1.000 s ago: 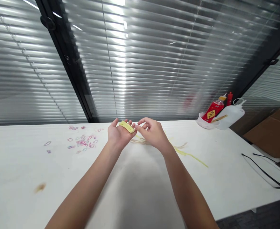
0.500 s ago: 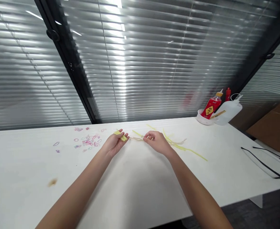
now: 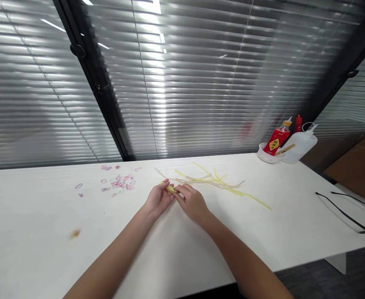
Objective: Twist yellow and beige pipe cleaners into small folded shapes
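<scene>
My left hand (image 3: 159, 202) is closed round a short bundle of folded yellow strips (image 3: 171, 189), thumb on top. At the bundle's right end, the fingertips of my right hand (image 3: 192, 202) are pinched together and touch it. What lies inside the left palm is hidden. Just beyond my hands, several long thin strips (image 3: 232, 190), yellow and pale beige, lie loosely crossed on the white table (image 3: 132, 236). To the left is a scatter of small coloured bands (image 3: 120, 182), mostly pink and purple.
At the back right, a red-labelled bottle (image 3: 276, 140) stands in a white bowl (image 3: 265, 157) beside a white squeeze bottle (image 3: 300, 145). Black glasses (image 3: 353, 218) lie near the right edge. A cardboard box (image 3: 359, 166) is beyond it. Blinds (image 3: 195, 91) rise behind the table.
My right hand has moved left and down from the loose strips to the bundle. My left hand has shifted slightly right and down. More of the loose strips now shows.
</scene>
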Motion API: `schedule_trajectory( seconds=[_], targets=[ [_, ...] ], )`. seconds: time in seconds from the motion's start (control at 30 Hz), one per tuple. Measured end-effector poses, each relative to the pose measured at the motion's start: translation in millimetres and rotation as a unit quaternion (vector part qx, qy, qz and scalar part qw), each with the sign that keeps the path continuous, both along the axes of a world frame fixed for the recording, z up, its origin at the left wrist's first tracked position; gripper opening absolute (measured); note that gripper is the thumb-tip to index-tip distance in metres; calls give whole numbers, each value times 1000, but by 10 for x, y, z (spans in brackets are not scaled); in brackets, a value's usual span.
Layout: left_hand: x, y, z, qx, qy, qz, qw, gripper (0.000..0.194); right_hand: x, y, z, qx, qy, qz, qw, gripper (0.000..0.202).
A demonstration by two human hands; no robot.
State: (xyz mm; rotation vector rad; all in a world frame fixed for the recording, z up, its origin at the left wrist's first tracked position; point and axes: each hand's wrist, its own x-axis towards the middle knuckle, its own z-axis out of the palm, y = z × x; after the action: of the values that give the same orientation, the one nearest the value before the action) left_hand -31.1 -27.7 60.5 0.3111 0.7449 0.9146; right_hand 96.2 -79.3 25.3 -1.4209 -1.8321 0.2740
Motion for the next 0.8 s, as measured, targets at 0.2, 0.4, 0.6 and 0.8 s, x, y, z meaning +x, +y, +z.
schedule_trajectory(
  seconds=[0.2, 0.4, 0.6, 0.8],
  targets=[
    [-47, -88, -28, 3, -19, -9, 1000, 11, -59, 64, -53, -116, 265, -15, 957, 20],
    [-74, -70, -143, 38, -28, -38, 998, 10, 0, 110, -67, -293, 521, 12, 802, 26],
    [-46, -71, -260, 120, 1, -63, 991, 17, 23, 95, -97, -297, 547, 38, 782, 28],
    [-23, -110, -189, 135, 70, -35, 988, 19, -22, 101, -120, -227, 495, 15, 838, 37]
  ],
)
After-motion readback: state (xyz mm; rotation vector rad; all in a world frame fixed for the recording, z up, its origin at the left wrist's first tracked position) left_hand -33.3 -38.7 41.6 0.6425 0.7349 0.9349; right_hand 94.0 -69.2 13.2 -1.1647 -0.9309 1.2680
